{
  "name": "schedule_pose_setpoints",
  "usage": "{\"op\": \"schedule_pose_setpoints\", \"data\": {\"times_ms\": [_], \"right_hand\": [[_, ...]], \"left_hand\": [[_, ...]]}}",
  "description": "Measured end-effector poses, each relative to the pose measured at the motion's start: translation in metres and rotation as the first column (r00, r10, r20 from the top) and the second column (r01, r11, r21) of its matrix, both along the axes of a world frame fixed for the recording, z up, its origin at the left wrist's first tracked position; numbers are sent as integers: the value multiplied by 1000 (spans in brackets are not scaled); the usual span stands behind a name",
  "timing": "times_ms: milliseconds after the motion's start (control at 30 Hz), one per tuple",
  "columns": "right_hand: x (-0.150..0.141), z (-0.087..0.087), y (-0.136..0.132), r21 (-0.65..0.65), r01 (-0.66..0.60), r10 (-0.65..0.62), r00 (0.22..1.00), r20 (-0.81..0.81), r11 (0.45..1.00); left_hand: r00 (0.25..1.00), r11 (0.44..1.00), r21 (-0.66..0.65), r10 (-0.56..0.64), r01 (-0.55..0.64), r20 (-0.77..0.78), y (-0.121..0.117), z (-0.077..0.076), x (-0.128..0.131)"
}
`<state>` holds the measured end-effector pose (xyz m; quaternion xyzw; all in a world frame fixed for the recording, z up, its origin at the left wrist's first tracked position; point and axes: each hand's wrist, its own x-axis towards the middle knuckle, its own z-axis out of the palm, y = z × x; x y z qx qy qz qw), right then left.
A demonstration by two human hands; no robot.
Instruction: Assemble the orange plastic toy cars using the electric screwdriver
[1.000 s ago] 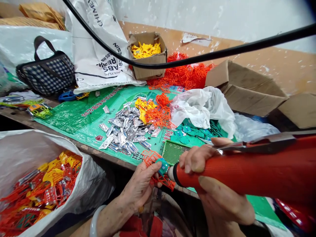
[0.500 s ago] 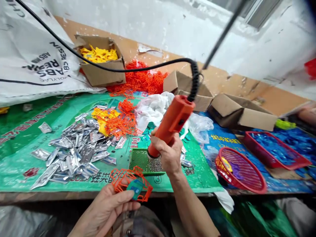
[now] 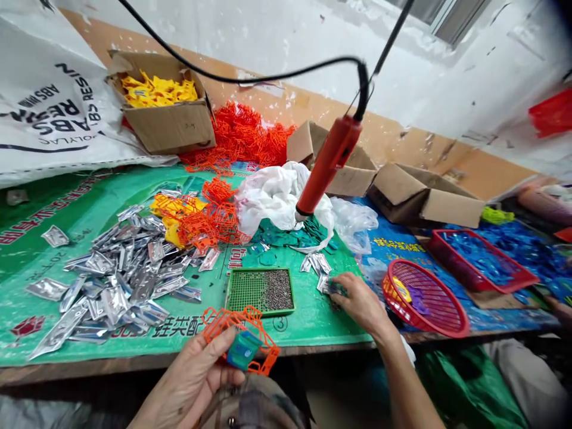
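My left hand [image 3: 203, 369] is closed on an orange plastic lattice piece [image 3: 266, 342], with a teal plastic piece [image 3: 243, 350] lying against it. Past the tray, my right hand [image 3: 360, 301] reaches down to the mat beside some small silver pieces [image 3: 319, 267]. Its fingers are closed together at a dark, shiny bit that I cannot make out. An orange electric screwdriver [image 3: 325, 170] hangs tilted from its cable, tip down, free of both hands. The green tray [image 3: 248, 292] between the hands has tiny metal screws [image 3: 277, 289] heaped in its right half.
Silver blades or packets [image 3: 129, 280] lie piled at left, near orange lattice parts [image 3: 212, 220]. Teal pieces [image 3: 299, 235] spill from a white bag [image 3: 272, 190]. A red basket [image 3: 424, 298] and a red tray [image 3: 485, 259] stand at right, cardboard boxes [image 3: 424, 193] behind. Another person's arm [image 3: 543, 196] shows far right.
My right hand has let go of the screwdriver and moved right, down to the silver pieces. The screwdriver has risen on its cable. My left hand still holds the orange lattice piece.
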<state>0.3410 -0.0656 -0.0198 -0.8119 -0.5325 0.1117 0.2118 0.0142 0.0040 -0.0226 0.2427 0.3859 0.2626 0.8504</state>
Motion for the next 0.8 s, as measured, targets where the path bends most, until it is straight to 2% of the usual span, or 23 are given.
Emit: {"op": "schedule_pose_setpoints", "data": {"times_ms": [100,200,433,567,633,700,767,800], "right_hand": [[4,-1,3,-108,-39,40,999,5,993],[8,-1,6,-160,-56,54,998,-17,986],[17,-6,0,-168,-98,71,985,-157,981],[16,4,-6,-154,-84,36,957,-287,984],[8,16,-8,-101,-53,9,918,-396,994],[-9,29,-7,-17,-75,54,842,-536,997],[-35,40,-3,86,-150,169,723,-670,985],[-50,43,1,143,-184,229,639,-734,972]], "left_hand": [[999,999,-27,32,-32,16,0,0,2],[999,998,-38,44,-43,18,0,3,0],[993,999,-49,15,-9,118,2,13,-2],[985,997,-72,36,-24,169,1,11,-3],[983,997,-67,55,-44,176,1,9,-4],[984,997,-59,61,-52,166,0,8,-4],[987,998,-38,46,-41,152,-1,8,-3],[989,999,-23,34,-31,147,-2,8,-2]]}}
